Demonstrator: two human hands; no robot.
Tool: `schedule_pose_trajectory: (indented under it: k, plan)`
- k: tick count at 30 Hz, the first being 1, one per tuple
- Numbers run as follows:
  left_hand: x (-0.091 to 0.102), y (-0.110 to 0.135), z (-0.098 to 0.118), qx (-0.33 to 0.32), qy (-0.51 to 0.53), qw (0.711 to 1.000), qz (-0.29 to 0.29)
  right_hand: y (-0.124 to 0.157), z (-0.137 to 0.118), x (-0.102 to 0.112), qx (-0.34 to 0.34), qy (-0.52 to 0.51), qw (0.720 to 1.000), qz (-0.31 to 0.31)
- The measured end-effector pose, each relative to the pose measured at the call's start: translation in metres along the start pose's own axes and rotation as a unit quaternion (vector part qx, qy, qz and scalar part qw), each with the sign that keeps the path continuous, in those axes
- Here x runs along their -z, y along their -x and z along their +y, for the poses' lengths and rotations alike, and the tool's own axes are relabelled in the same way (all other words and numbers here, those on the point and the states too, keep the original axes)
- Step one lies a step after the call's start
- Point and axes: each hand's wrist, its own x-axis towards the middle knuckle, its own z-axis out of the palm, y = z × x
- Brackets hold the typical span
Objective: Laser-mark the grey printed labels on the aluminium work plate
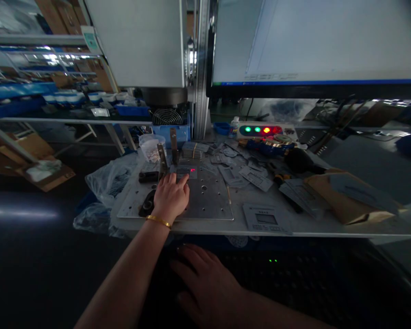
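My left hand (171, 195), with a gold bracelet (159, 222) at its wrist, reaches over a perforated metal base plate (212, 203). Its outstretched fingers touch the near edge of a small grey nameplate (183, 172), on which a red light mark (192, 170) shines. Upright metal brackets (173, 145) and a black clamp block (148, 177) stand beside the fingers. Lower down, in shadow, my right hand (205, 278) rests with fingers extended over the left part of a dark keyboard (277, 274). Its fingertips are dim.
A marking machine head (166, 98) hangs above the plate, and a monitor (315, 45) is at upper right. Loose nameplates (255, 177), a clear cup (152, 147), a button box with lit lamps (260, 130) and a brown paper packet (349, 196) lie about the bench. Plastic bags (106, 187) hang at left.
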Motion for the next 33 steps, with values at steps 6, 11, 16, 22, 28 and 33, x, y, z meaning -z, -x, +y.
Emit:
schedule_pose_trajectory:
  k: [6,11,16,22,28,33]
  plan:
    - [0.004,0.002,0.002,0.003,0.000,1.000,-0.003,0.009,0.013,-0.009,-0.006,0.007,1.000,-0.026]
    - [0.006,0.003,0.004,0.003,-0.007,1.000,-0.006,0.008,0.013,-0.013,0.002,-0.007,1.000,-0.004]
    - [0.007,0.001,0.003,0.001,-0.014,1.000,-0.007,0.008,0.011,-0.007,-0.009,-0.018,1.000,-0.013]
    - [0.007,0.002,0.004,0.014,-0.007,1.000,-0.026,0.005,0.010,-0.002,-0.019,-0.014,0.999,-0.040]
    - [0.008,0.002,0.004,0.017,-0.009,0.999,-0.028,0.005,0.009,0.002,-0.037,-0.012,0.999,-0.033]
    - [0.009,0.002,0.005,0.019,-0.009,0.999,-0.033,0.005,0.013,0.004,-0.066,-0.019,0.997,-0.020]
